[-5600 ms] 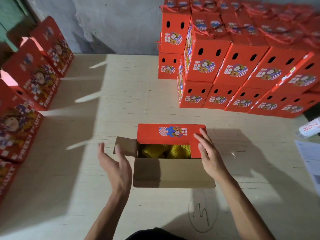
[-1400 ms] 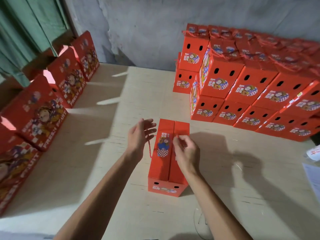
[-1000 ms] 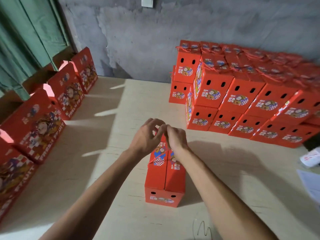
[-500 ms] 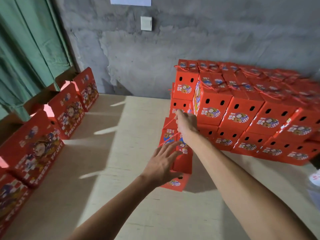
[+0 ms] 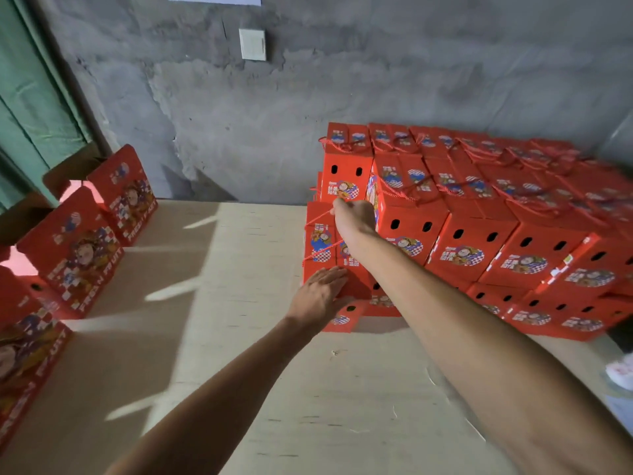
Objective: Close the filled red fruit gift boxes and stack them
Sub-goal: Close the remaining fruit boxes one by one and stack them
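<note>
A closed red fruit gift box hangs tilted over the table beside the left end of the stack of closed red boxes. My right hand is shut on its red rope handle and carries it. My left hand lies flat with spread fingers against the box's near lower side. The box's lower end is just above the tabletop and touches or nearly touches the stack's bottom row.
The stack, two layers high, fills the back right against the grey wall. Open red boxes line the left edge of the pale wooden table. Papers lie at the right edge. A green curtain hangs at left.
The flaps were folded shut and the rope handle gathered. The box was then lifted by the handle and carried away from me to the stack; my left hand moved onto its side.
</note>
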A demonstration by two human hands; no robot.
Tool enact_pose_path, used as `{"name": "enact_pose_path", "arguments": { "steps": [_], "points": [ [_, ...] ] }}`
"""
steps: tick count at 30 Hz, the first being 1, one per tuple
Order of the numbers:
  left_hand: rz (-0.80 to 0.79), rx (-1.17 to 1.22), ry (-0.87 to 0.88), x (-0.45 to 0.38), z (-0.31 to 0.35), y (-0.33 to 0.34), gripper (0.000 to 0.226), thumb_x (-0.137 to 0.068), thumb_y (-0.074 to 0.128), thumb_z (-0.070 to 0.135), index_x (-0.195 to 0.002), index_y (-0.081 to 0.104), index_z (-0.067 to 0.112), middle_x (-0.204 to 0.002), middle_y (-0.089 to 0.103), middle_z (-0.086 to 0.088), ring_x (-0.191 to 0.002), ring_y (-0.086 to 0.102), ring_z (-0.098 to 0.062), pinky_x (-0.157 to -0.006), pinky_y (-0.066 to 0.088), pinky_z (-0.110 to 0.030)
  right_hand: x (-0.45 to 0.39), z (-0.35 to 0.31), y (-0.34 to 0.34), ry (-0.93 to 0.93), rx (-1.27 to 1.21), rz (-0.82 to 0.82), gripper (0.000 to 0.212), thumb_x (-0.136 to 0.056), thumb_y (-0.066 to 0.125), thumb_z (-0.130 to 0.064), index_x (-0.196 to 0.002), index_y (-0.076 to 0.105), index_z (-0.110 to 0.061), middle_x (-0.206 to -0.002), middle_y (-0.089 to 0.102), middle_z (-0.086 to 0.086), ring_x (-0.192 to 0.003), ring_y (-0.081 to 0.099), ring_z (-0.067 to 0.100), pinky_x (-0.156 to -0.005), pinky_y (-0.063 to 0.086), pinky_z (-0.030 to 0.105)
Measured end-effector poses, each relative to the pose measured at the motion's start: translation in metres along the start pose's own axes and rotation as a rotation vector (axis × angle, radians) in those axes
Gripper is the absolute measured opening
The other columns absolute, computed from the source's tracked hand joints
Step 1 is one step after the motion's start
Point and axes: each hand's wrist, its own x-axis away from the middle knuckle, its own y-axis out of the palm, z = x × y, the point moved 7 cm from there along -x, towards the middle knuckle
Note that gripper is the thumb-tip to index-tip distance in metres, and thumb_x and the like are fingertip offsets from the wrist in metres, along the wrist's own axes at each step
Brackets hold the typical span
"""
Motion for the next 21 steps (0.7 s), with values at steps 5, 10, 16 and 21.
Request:
{"name": "enact_pose_path", "arguments": {
  "steps": [5,10,16,21],
  "points": [
    [-0.039,0.014,0.056,-0.045,-0.011,0.027,0.058,-0.103,0.053,0.043,-0.149,0.05,0.007,-0.158,0.045,-0.006,-0.15,0.034,-0.021,-0.127,0.011,-0.029,-0.05,0.011,0.006,0.042,0.011,0.04,0.027,-0.1,0.054,-0.025,-0.101,0.07,-0.004,-0.073,0.06,0.001,-0.054,0.051,0.013,-0.047,0.033,0.022],
    [-0.084,-0.004,0.168,-0.08,-0.03,0.05,0.051,-0.106,0.05,0.039,-0.148,0.052,0.01,-0.157,0.046,-0.006,-0.15,0.035,-0.022,-0.125,0.021,-0.037,-0.09,0.026,0.017,0.071,0.032,0.083,0.025,-0.101,0.052,-0.026,-0.099,0.067,-0.006,-0.081,0.063,0.004,-0.056,0.052,0.013,-0.043,0.031,0.023],
    [-0.099,0.02,0.249,-0.111,-0.051,0.067,0.033,-0.103,0.06,0.026,-0.127,0.07,0.006,-0.135,0.065,-0.012,-0.133,0.055,-0.029,-0.114,0.04,-0.042,-0.116,0.056,0.024,0.11,0.078,0.096,0.014,-0.1,0.047,-0.015,-0.097,0.059,-0.007,-0.088,0.059,0.008,-0.067,0.054,0.02,-0.055,0.037,0.026],
    [-0.152,0.037,0.228,-0.11,-0.056,0.077,0.031,-0.097,0.066,0.02,-0.121,0.071,0.002,-0.116,0.07,-0.022,-0.103,0.068,-0.038,-0.084,0.054,-0.041,-0.112,0.08,0.034,0.157,0.053,0.03,0.016,-0.103,0.046,-0.015,-0.112,0.057,-0.006,-0.099,0.061,0.008,-0.077,0.057,0.02,-0.052,0.035,0.025]
  ]
}}
